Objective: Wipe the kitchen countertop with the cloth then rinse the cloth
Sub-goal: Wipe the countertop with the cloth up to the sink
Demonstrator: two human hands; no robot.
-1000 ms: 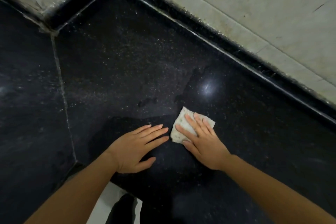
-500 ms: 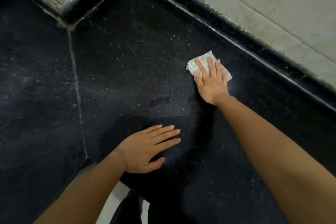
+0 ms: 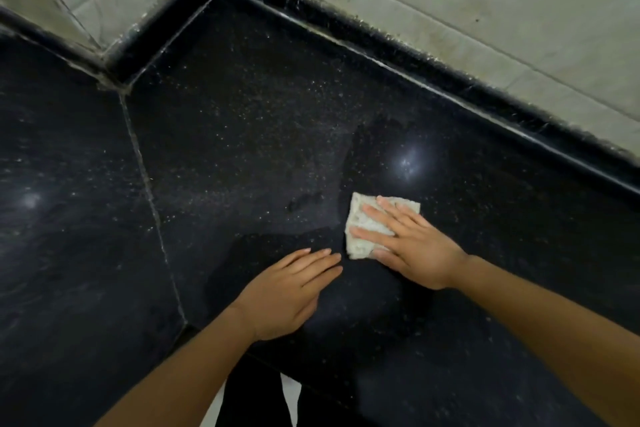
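A small pale folded cloth point(image 3: 360, 218) lies flat on the black speckled countertop point(image 3: 242, 135). My right hand point(image 3: 412, 246) presses down on the cloth with fingers spread over it, covering its right half. My left hand point(image 3: 287, 291) rests flat on the counter just left of the cloth, palm down, fingers together, holding nothing. A darker wet streak runs from the cloth toward the back wall. White specks dust the counter to the left of the streak.
A raised black upstand point(image 3: 415, 55) runs along the pale tiled wall point(image 3: 485, 3) and meets a corner at the upper left. A grout seam point(image 3: 149, 191) splits the counter into two slabs. The counter's front edge point(image 3: 214, 329) lies beside my left wrist.
My right hand has pulled the cloth back from near the wall toward me, beside my left hand, leaving a wet streak. The left hand stayed in place.
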